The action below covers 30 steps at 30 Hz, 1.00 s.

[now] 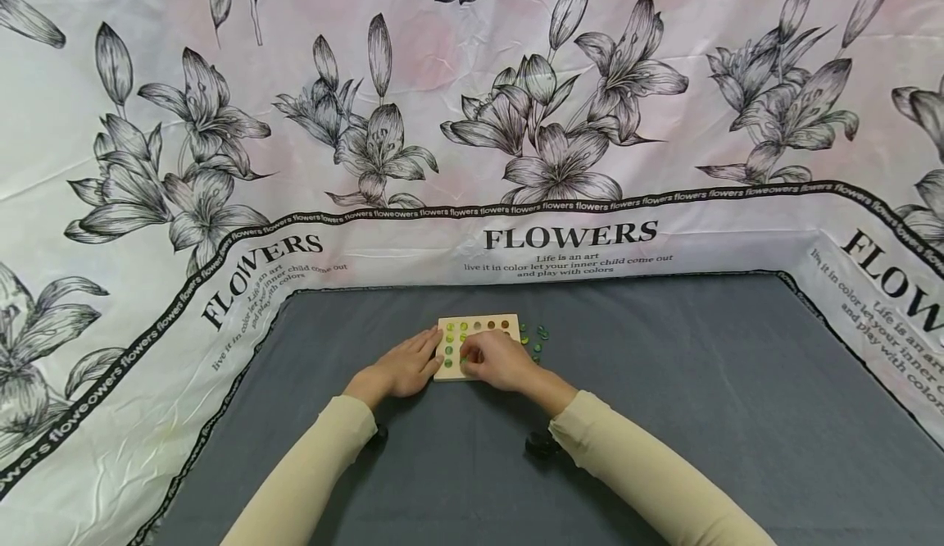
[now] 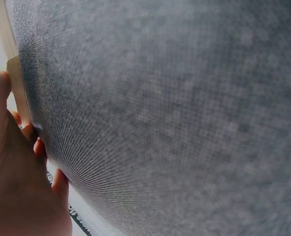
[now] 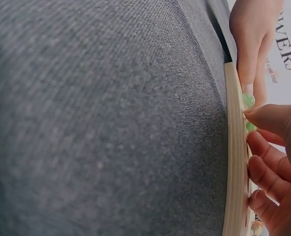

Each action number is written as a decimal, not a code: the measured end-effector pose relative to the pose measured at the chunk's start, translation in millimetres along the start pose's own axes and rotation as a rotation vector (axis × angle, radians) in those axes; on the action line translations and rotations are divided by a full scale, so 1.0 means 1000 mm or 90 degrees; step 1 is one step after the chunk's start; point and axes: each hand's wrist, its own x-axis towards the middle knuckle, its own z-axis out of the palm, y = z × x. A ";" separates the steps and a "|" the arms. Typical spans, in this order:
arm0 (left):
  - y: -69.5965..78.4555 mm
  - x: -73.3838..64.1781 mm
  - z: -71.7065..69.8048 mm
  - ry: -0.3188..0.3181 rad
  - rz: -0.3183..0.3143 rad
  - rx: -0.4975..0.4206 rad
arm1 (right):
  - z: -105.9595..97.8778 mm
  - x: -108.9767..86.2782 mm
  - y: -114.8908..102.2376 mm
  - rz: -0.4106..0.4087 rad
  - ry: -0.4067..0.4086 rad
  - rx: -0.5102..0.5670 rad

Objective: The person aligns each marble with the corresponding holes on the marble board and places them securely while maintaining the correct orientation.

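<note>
A light wooden board [image 1: 456, 352] with rows of round holes lies on the dark grey cloth. Green glass-like marbles fill holes at its left, while brown hollows show along the top right. My left hand [image 1: 404, 368] rests at the board's left edge, fingers extended and touching it. Over the lower middle of the board, my right hand [image 1: 500, 359] pinches a green marble [image 3: 250, 127] between thumb and index finger, down at the board's surface. Another green marble [image 3: 248, 100] sits nearby on the board. The right hand hides part of the holes.
Several loose green marbles [image 1: 542, 333] lie on the cloth just right of the board. Dark grey cloth [image 1: 701, 382] spreads around it, bordered by a white flower-printed sheet [image 1: 413, 251] that rises behind. A black object [image 1: 542, 445] shows beneath the right forearm.
</note>
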 end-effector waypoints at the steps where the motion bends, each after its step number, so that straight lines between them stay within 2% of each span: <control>1: 0.000 0.000 0.000 -0.003 -0.001 0.001 | 0.000 0.000 0.000 -0.003 -0.001 -0.001; 9: 0.005 -0.002 -0.003 -0.004 -0.003 0.005 | -0.006 -0.007 0.002 -0.044 -0.018 0.005; 19: 0.012 -0.009 -0.006 -0.007 -0.004 -0.005 | -0.023 -0.032 0.002 -0.081 -0.046 -0.019; 25: 0.008 -0.007 -0.003 -0.001 0.000 0.000 | -0.035 -0.048 0.004 -0.082 -0.033 -0.011; 30: 0.006 -0.005 -0.001 0.000 0.004 0.002 | -0.045 -0.060 0.007 -0.060 -0.026 -0.024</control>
